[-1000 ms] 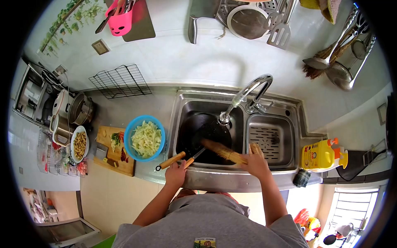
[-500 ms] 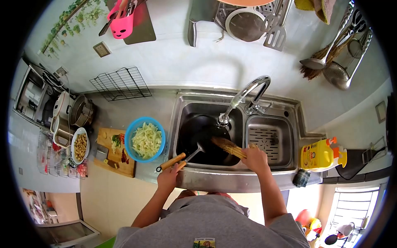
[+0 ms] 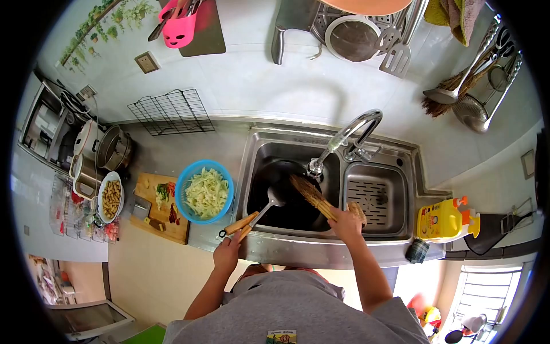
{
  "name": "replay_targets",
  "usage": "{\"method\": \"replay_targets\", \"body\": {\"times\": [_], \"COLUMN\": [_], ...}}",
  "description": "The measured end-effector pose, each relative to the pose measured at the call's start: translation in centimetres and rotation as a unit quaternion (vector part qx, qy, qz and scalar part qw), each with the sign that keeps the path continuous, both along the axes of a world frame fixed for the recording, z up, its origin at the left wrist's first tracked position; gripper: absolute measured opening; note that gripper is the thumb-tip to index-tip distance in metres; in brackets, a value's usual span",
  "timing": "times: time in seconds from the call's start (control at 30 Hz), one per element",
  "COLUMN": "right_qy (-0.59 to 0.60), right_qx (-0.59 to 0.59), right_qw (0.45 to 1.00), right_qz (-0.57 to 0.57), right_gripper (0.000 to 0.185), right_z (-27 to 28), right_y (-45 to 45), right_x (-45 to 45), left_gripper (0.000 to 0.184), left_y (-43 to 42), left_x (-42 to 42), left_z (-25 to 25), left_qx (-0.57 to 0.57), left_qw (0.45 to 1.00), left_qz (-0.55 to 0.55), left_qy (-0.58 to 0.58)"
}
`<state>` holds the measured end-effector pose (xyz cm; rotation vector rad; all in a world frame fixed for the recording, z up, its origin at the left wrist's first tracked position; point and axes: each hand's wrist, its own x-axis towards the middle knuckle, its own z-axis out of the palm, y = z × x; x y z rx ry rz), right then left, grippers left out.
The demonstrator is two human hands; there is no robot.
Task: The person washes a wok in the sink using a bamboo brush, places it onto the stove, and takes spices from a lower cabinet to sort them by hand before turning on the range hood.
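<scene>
Black wok [image 3: 289,200] in the sink rn, left hand [image 3: 227,252] gripping the metal ladle [image 3: 277,197], right hand [image 3: 346,225] clenched round the straw brush [image 3: 309,194]

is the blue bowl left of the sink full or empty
Full: pale shredded vegetable fills the blue bowl, heaped in the middle and spread nearly out to the rim, hiding the bottom.

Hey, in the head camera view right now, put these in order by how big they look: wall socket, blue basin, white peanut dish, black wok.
Largest to smallest:
1. black wok, partly covered
2. blue basin
3. white peanut dish
4. wall socket
</scene>
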<state>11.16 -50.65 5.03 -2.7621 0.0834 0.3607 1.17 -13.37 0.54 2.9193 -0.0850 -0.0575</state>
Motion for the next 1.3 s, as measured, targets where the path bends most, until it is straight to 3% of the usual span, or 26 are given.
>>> {"method": "replay_targets", "body": {"times": [0.07, 0.23, 0.3, 0.37, 0.5, 0.57, 0.63, 0.77, 0.83, 1.03, 1.1, 1.23, 1.3], "right_qy": [0.055, 0.062, -0.02, 0.001, 0.036, 0.009, 0.026, -0.008, -0.048, -0.023, 0.012, -0.02, -0.008], "right_qx": [-0.006, 0.024, 0.067, 0.116, 0.189, 0.184, 0.021, 0.077, 0.159, 0.086, 0.018, 0.049, -0.003], "right_qw": [0.998, 0.998, 0.997, 0.993, 0.981, 0.983, 0.999, 0.997, 0.986, 0.996, 1.0, 0.999, 0.999], "right_qz": [0.026, 0.012, 0.024, 0.019, 0.02, 0.021, 0.005, -0.031, -0.008, 0.009, 0.002, 0.008, 0.04], "right_gripper": [0.028, 0.033, 0.037, 0.037, 0.036, 0.036, 0.036, 0.035, 0.034, 0.033, 0.035, 0.037, 0.038], "right_z": [-2.6, 1.5, 4.6, 6.9, 5.0, 2.4, 2.1, 4.2, 4.8, 1.3, 1.5, 0.4, 0.3], "right_y": [-0.1, -1.5, -2.1, -2.2, -1.0, -1.1, -0.8, -1.2, -0.5, 1.2, 1.3, 1.1, 2.3], "right_x": [0.2, -0.7, -1.9, -2.8, -3.7, -3.8, -3.2, -3.8, -3.7, -1.3, -1.1, -1.3, -0.4], "left_gripper": [0.052, 0.055, 0.056, 0.056, 0.056, 0.055, 0.055, 0.054, 0.054, 0.052, 0.045, 0.032, 0.022], "left_y": [0.0, 0.3, 0.2, 0.2, 0.6, 0.6, 0.8, 1.3, 1.2, 1.4, 1.8, 1.7, 1.4], "left_x": [-0.1, -0.1, -0.2, -0.3, -0.2, -0.3, -0.2, -0.8, -1.1, -1.7, -3.7, -6.2, -6.1], "left_z": [0.1, -0.1, 0.1, 0.1, -0.7, -0.3, -0.3, -0.1, -0.1, -0.5, -2.3, -2.4, -1.0], "left_qx": [-0.009, -0.023, -0.029, -0.035, -0.039, -0.039, -0.038, -0.038, -0.038, -0.03, -0.153, -0.191, -0.24], "left_qw": [1.0, 0.999, 0.999, 0.999, 0.999, 0.999, 0.999, 0.999, 0.999, 0.999, 0.986, 0.97, 0.933], "left_qz": [0.0, 0.004, 0.016, 0.015, 0.012, 0.013, 0.017, 0.01, 0.008, 0.0, 0.055, 0.149, 0.266], "left_qy": [0.006, 0.025, 0.037, 0.034, 0.031, 0.032, 0.031, 0.029, 0.029, 0.014, -0.046, -0.023, 0.04]}}
